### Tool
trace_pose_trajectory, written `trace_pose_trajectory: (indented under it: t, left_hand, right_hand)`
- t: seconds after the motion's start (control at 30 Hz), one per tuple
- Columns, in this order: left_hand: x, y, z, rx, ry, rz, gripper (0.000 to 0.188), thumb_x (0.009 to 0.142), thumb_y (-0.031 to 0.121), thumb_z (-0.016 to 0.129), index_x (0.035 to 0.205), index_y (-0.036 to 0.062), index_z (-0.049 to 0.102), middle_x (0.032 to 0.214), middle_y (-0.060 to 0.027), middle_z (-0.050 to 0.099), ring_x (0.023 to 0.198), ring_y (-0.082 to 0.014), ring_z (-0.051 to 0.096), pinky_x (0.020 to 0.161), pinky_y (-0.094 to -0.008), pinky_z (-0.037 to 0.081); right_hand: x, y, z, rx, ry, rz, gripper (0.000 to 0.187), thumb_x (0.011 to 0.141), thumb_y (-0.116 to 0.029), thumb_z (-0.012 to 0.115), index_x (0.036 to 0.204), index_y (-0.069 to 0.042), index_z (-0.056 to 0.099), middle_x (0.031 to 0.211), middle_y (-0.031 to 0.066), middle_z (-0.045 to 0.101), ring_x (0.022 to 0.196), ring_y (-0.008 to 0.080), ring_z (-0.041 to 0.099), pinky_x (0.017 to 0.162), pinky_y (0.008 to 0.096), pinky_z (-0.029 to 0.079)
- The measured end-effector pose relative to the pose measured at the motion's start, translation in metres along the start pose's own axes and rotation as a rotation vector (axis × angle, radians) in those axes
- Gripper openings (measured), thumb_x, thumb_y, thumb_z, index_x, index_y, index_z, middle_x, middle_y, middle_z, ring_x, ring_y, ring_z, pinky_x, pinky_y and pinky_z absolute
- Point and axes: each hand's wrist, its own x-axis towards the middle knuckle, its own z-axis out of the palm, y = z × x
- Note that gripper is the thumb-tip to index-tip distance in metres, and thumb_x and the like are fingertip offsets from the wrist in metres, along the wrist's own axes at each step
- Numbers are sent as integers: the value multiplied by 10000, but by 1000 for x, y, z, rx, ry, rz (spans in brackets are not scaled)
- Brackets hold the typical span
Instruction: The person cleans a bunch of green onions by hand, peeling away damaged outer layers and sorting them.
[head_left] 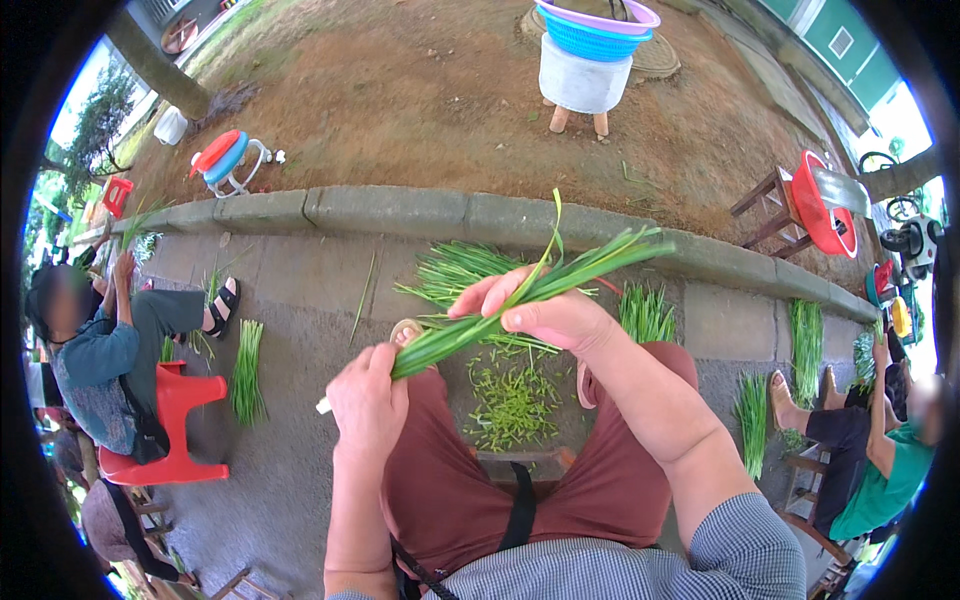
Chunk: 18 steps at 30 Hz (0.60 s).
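Inside the left hand (368,390), stalks (445,345) partly hidden.

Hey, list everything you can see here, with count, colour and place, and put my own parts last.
Held leaf bunch: one, green, in both hands
Leaf pile: one, green, beyond the hands
Trimmings: many, yellow-green, ground between the knees
Bunch by right knee: one, green, ground
Kerb: one, grey, across the view
Red seat: one, red, left, under a co-worker
Blue basket: one, blue, top, on a white stand
Red basin: one, red, right
Co-workers: at least two, blue-grey and green clothing, left and right
Things near the rim: too small to count
Trousers: one pair, reddish-brown, below
Left hand: one, bare, bunch's pale end
Right hand: one, bare, farther along
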Motion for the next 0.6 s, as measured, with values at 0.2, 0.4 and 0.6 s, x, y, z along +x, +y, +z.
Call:
trace_pose_trajectory:
  t: [0.2, 0.4, 0.6]
  left_hand:
    - [-56, 3, 16, -122, 89, -40, 238, 716, 38, 623, 951, 69, 603, 786, -118, 605, 705, -333, 610, 620, -420, 491]
    - [-67, 11, 22, -172, -21, 53, 237, 714, 37, 624, 949, 69, 611, 752, -104, 592, 672, -311, 607, 602, -404, 490]
    - [-81, 23, 22, -160, -109, 112, 267, 696, 171, 735, 885, 58, 584, 730, -103, 588, 649, -298, 603, 573, -391, 483]
  right_hand:
    - [4, -38, 31, -224, 64, 36, 832, 687, -449, 741, 1331, -18, 437, 1118, 153, 620, 1031, 228, 598, 890, 321, 451]
    - [-40, -87, 39, -380, 275, -174, 1114, 681, -675, 704, 1425, 18, 248, 1209, 188, 576, 1106, 311, 577, 967, 397, 434]
    - [-134, -97, 17, -555, 683, -297, 534, 859, -309, 665, 1241, 26, 502, 1094, 144, 632, 1010, 220, 611, 908, 339, 460]
